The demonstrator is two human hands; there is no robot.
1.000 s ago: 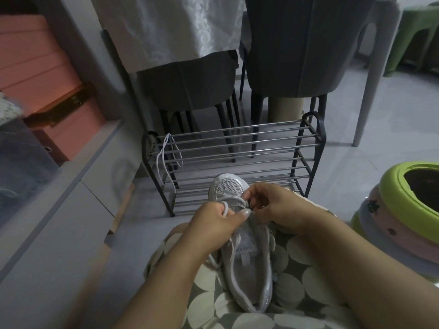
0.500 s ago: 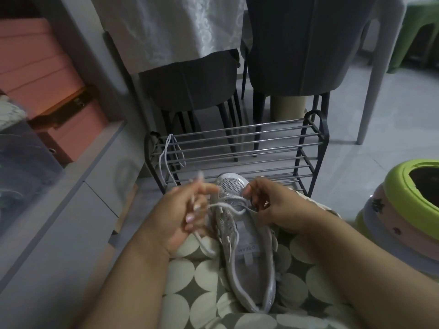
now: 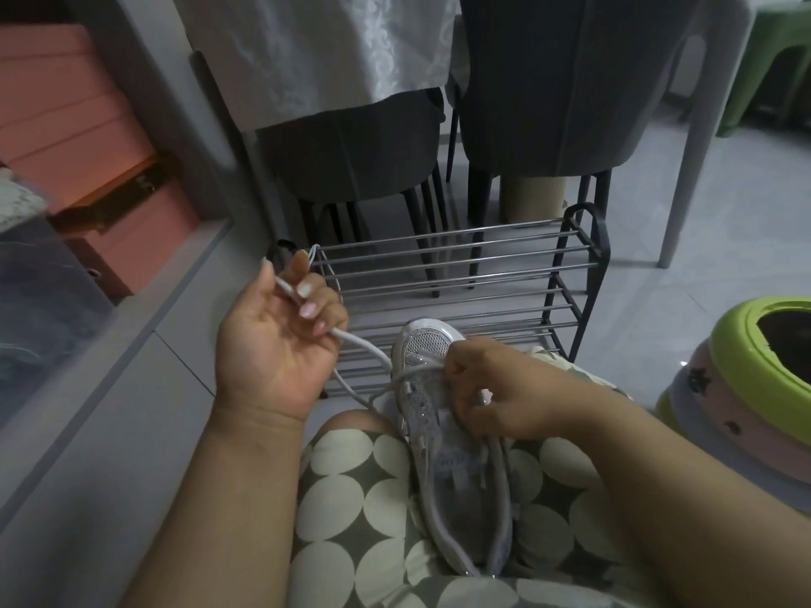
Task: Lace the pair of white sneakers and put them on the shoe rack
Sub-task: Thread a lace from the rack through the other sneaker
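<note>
A white sneaker [image 3: 428,344] lies on my lap, toe pointing away from me toward the shoe rack [image 3: 465,274]. My left hand [image 3: 276,344] is raised to the left of the shoe, palm up, gripping a white lace [image 3: 360,342] that runs taut from its fingers down to the front eyelets. My right hand [image 3: 487,383] rests on the right side of the shoe and pinches it near the eyelets. The second sneaker is not in view. Part of another lace hangs on the rack's left end, mostly hidden behind my left hand.
The metal rack stands on the floor just past my knees. Behind it are two dark chairs [image 3: 351,160] and a table with a white cloth [image 3: 316,50]. A grey cabinet [image 3: 87,388] runs along the left. Stacked plastic stools [image 3: 755,388] sit at the right.
My left hand has pulled the lace out to the upper left, away from the shoe, drawing it taut. My right hand has stayed on the shoe's front.
</note>
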